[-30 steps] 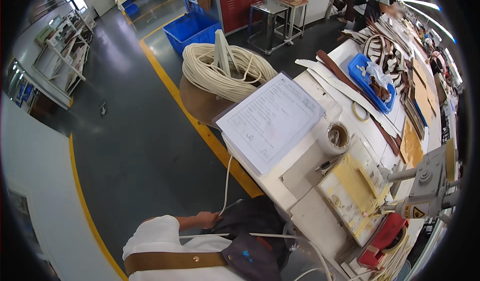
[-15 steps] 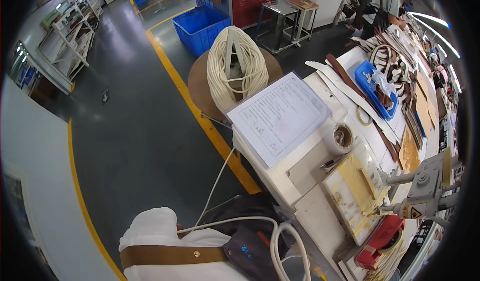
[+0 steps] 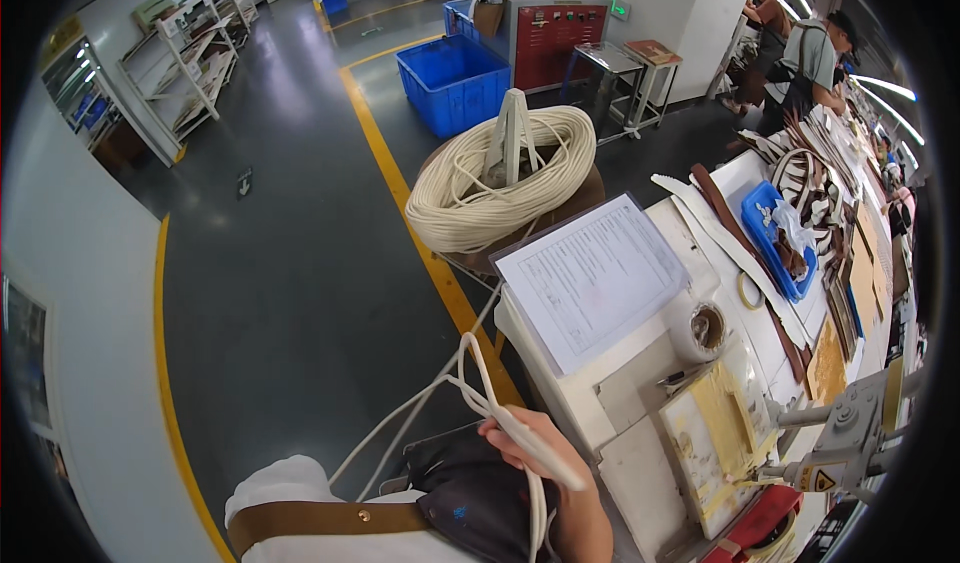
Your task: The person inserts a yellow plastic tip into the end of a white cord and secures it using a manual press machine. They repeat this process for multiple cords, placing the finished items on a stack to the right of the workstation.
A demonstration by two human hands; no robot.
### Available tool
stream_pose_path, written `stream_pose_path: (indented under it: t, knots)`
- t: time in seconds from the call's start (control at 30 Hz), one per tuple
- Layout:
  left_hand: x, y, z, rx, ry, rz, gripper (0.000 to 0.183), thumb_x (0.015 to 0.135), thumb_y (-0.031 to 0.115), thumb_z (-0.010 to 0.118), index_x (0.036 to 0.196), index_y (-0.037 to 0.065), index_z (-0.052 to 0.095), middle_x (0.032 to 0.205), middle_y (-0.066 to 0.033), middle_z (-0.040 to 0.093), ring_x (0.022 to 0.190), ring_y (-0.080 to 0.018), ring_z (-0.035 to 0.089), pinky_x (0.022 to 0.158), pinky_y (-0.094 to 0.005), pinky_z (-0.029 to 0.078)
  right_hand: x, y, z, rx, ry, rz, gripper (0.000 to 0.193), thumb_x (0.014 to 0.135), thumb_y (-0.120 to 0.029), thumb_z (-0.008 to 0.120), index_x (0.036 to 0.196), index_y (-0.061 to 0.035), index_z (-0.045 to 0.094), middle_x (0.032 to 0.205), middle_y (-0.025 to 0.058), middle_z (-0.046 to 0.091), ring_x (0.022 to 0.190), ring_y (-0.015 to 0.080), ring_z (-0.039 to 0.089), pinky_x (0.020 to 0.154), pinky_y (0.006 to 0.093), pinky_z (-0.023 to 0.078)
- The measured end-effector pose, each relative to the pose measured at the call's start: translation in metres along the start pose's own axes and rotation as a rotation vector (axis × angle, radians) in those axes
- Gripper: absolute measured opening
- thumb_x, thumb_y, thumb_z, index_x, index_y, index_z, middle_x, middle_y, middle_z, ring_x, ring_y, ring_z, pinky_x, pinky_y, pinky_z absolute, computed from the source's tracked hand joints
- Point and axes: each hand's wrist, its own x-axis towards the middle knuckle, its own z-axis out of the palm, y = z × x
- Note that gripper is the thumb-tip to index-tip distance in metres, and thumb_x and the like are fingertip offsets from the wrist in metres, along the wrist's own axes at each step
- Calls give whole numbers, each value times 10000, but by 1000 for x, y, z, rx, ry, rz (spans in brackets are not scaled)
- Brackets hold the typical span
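Note:
My right hand (image 3: 540, 453) is raised near the bottom middle, its fingers closed around off-white cord (image 3: 495, 403). A loop of the cord rises above the fingers, and a free end sticks out past the hand to the lower right. More strands hang below along my wrist. On the left, two lengths run down behind my white sleeve (image 3: 285, 483). One strand leads up toward the large cord coil (image 3: 450, 198), which rests around a pale upright post (image 3: 513, 128) on a round brown stand (image 3: 585, 188). My left hand does not show.
Right of my hand stands a white worktable (image 3: 560, 403) with a sleeved paper sheet (image 3: 600, 283), a tape roll (image 3: 700, 331), a yellow-stained block (image 3: 715, 433) and a grey machine arm (image 3: 845, 428). Beyond the coil is a blue bin (image 3: 455, 83). People (image 3: 810, 58) work at the far right.
My right hand has come into view holding the cord, and the cord loop is raised. The coil now appears spread wider and flatter around the post. The view has shifted slightly.

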Motion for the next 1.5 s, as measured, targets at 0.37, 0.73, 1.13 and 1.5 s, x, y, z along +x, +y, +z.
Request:
stream_pose_path:
  t: [0.37,0.73,1.13,1.5]
  knots:
    - [-9,-25,14,8,-69,-49,282,926,286,593,1057,88,746,992,-152,746,954,-352,737,744,-482,584,78,45,-6,-794,295,-51,554,921,-330,687,1346,-12,528,880,262,716,858,467,695,794,515,536]
    - [-7,-16,21,-51,-36,-51,278,917,288,609,1043,84,750,968,-154,745,945,-346,740,733,-478,586,57,41,-20,-677,274,-102,323,943,-189,639,1227,-37,663,948,215,732,908,425,701,803,466,550]
    - [-10,-35,37,80,-117,-61,274,908,291,626,1027,79,753,942,-156,743,935,-339,743,720,-473,588,64,90,1,-594,117,-5,297,960,-109,608,1246,-44,656,1063,178,743,996,331,726,840,399,560]
    - [-135,293,-118,180,700,1444,218,868,332,685,841,118,651,716,-53,635,587,-271,630,517,-389,499,66,105,-7,-804,116,300,850,780,-521,764,1417,0,551,1099,235,724,1036,386,699,927,419,534]
